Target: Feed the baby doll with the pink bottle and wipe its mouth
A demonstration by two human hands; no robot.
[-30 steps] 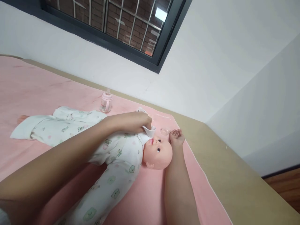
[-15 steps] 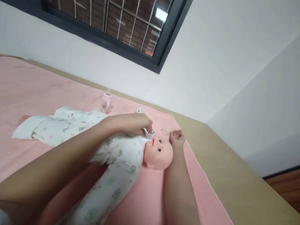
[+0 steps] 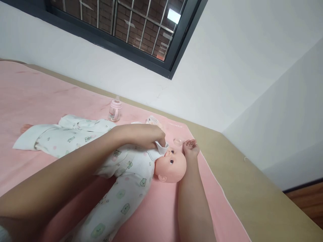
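A baby doll (image 3: pixel 174 166) in white clothes (image 3: pixel 141 171) with green bear prints lies on its back, head toward the right. From the left, my left hand (image 3: pixel 151 134) reaches over its chest. Its fingers are closed on a folded white cloth (image 3: pixel 163 148) at the doll's chin, which hides the mouth; whether the cloth joins the clothes I cannot tell. My right hand (image 3: pixel 191 147) lies palm up beyond the head, fingers loosely bent and apart, with the forearm against the doll's head. Beside those fingers lies a small clear object (image 3: pixel 178 141), its kind unclear.
A pink baby bottle (image 3: pixel 115 110) stands near the wall. A white and clear item (image 3: pixel 152 120), partly hidden, lies behind my left hand. The pink sheet (image 3: pixel 161 208) covers a wooden surface (image 3: pixel 239 181), whose bare part extends right. A barred window (image 3: pixel 138 30) is above.
My left hand has moved slightly toward the doll's face with the white cloth, which now covers the mouth that showed before. My right hand and the doll stay in place.
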